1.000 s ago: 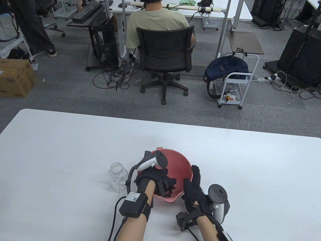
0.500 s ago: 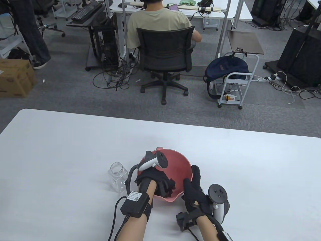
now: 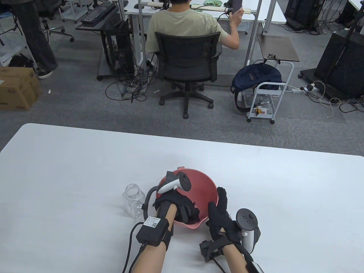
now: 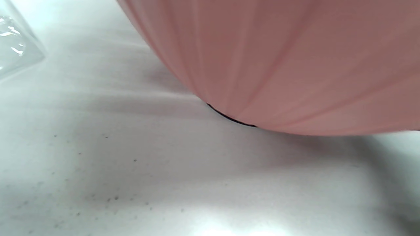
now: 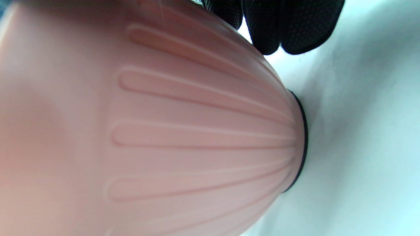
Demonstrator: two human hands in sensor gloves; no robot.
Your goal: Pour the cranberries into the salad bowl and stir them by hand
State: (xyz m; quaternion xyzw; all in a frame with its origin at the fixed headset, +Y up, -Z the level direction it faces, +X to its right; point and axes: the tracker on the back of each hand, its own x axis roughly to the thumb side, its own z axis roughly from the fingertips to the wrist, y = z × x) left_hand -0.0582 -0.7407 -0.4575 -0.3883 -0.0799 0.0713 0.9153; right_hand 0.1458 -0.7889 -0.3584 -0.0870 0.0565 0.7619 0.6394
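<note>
The pink salad bowl [image 3: 203, 184] stands near the table's front edge, tilted toward me. My left hand [image 3: 190, 211] reaches down inside it, its gloved fingers bent into the bottom, where they hide most of the dark cranberries. My right hand [image 3: 218, 203] grips the bowl's right side, thumb at the rim and fingers round the outer wall. In the right wrist view its fingertips [image 5: 288, 29] lie against the ribbed bowl wall [image 5: 164, 131]. The left wrist view shows only the bowl's underside [image 4: 279, 59].
An empty clear jar [image 3: 133, 199] with no lid stands just left of the bowl, and its corner [image 4: 16, 49] shows in the left wrist view. The white table [image 3: 71, 170] stretches left, right and behind. A person sits in an office chair [image 3: 187, 57] beyond the table.
My left hand's fingers have shifted a little inside the bowl and now cover the cranberries. The right hand and the bowl have stayed put. The seated person has raised an arm.
</note>
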